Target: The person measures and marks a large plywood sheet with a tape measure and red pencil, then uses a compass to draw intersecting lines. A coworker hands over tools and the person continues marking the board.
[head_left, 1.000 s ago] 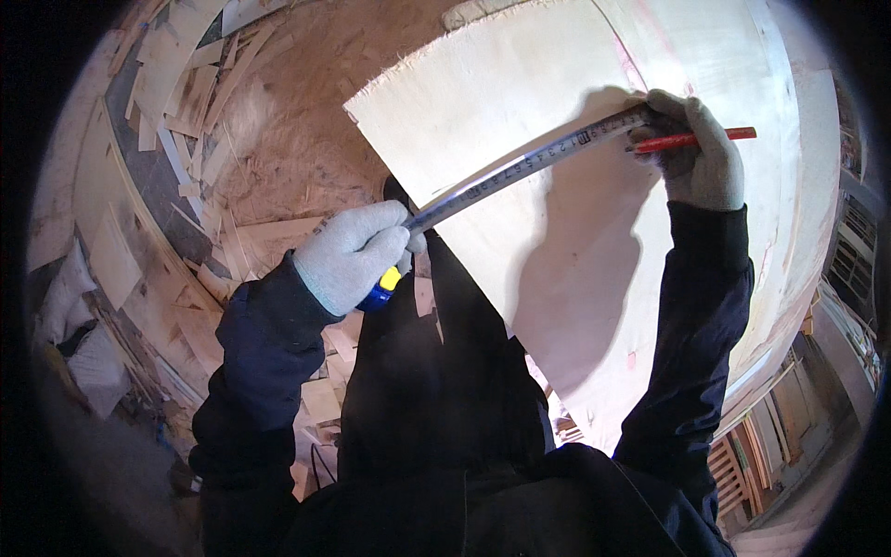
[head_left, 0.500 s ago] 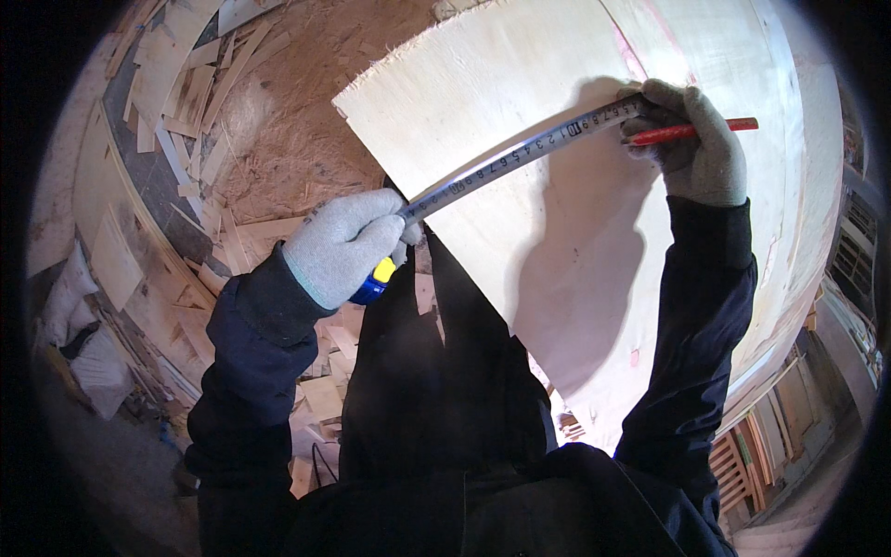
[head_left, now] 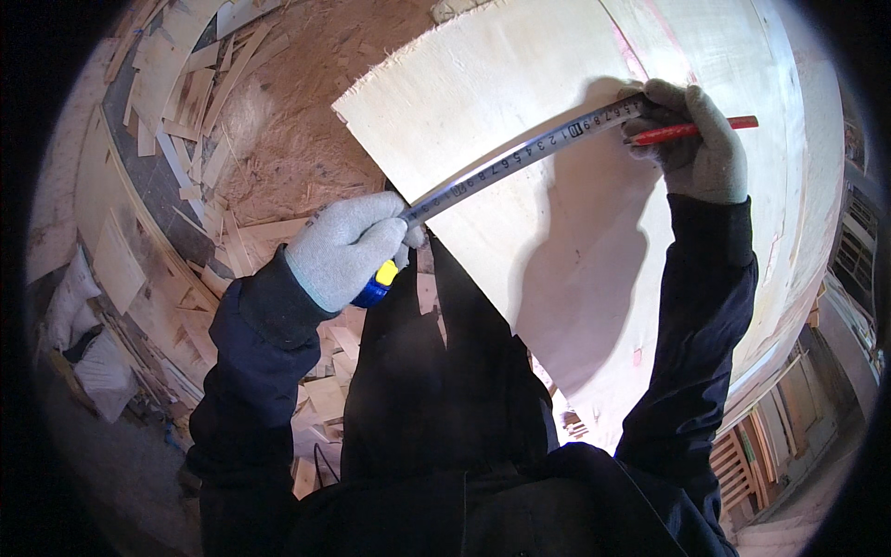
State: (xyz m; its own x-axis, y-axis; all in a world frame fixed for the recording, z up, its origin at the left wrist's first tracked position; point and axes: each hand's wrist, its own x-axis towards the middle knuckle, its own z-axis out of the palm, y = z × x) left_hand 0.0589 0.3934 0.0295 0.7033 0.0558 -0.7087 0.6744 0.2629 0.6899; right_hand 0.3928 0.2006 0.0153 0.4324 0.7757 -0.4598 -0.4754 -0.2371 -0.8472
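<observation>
The grey-gloved left hand point(head_left: 345, 249) is closed around a blue and yellow tape measure point(head_left: 372, 291). The grey-gloved right hand point(head_left: 698, 153) pinches the tape's silver strip point(head_left: 520, 160) and a thin red stick point(head_left: 665, 135). The strip stretches over a pale, flat wooden sheet point(head_left: 473, 88).

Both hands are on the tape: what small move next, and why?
Perhaps touch the red pencil to the wooden sheet by the tape: the tape stretches over it from the left hand to the right hand, which also holds the pencil.
</observation>
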